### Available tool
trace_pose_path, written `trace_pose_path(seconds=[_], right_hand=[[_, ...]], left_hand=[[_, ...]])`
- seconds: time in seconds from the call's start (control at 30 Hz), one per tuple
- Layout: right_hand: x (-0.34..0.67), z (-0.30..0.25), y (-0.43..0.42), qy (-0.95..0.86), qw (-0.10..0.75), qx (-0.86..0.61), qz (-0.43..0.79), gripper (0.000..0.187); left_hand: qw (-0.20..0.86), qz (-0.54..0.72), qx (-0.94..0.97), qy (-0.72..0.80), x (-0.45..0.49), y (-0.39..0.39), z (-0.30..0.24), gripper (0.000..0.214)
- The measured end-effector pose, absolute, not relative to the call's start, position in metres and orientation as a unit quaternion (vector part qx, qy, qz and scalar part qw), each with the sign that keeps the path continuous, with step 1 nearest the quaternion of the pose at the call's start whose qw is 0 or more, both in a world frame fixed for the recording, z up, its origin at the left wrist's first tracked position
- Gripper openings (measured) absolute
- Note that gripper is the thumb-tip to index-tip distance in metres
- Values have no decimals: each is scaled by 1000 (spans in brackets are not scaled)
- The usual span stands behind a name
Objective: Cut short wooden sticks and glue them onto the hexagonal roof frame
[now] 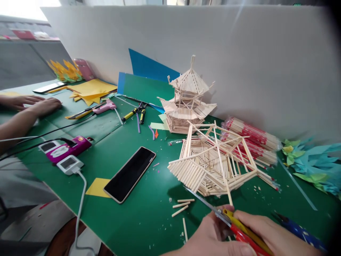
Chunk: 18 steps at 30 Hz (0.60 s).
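Currently my right hand (269, 229) grips the red-and-yellow scissors (237, 231); my left hand (209, 234) curls beside them, its hold unclear to me. Just ahead, the stick frame (195, 176) sits on the green table (128, 227).

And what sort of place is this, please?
Probably a craft workspace, though whether in a school or elsewhere I cannot tell. The green table bears a pagoda-like stick model, a pink glue gun and yellow paper.

Two stick structures (188, 174); two chargers (69, 164); one black-screened phone (130, 174); one glue gun (105, 106).
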State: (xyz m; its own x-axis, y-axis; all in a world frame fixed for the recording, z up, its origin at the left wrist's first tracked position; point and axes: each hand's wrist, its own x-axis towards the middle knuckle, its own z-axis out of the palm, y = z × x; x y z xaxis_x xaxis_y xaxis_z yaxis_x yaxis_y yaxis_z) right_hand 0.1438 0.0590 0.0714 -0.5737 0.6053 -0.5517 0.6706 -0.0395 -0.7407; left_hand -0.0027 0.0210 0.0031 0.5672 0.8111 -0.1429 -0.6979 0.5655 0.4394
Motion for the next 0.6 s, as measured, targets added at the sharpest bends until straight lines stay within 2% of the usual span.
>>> trace_pose_path(seconds=[0.1, 0.2, 0.3, 0.6], right_hand=[[144, 68, 58, 732, 42, 493, -468, 33], [139, 67, 57, 759, 56, 507, -405, 21], [132, 71, 59, 768, 81, 509, -380, 20], [130, 69, 61, 778, 104, 507, -356, 22]], left_hand=[[864, 449, 156, 167, -2, 22, 2, 59], [860, 454, 185, 144, -4, 24, 4, 48], [855, 455, 213, 126, -5, 26, 5, 39], [847, 485, 86, 201, 7, 17, -18, 67]])
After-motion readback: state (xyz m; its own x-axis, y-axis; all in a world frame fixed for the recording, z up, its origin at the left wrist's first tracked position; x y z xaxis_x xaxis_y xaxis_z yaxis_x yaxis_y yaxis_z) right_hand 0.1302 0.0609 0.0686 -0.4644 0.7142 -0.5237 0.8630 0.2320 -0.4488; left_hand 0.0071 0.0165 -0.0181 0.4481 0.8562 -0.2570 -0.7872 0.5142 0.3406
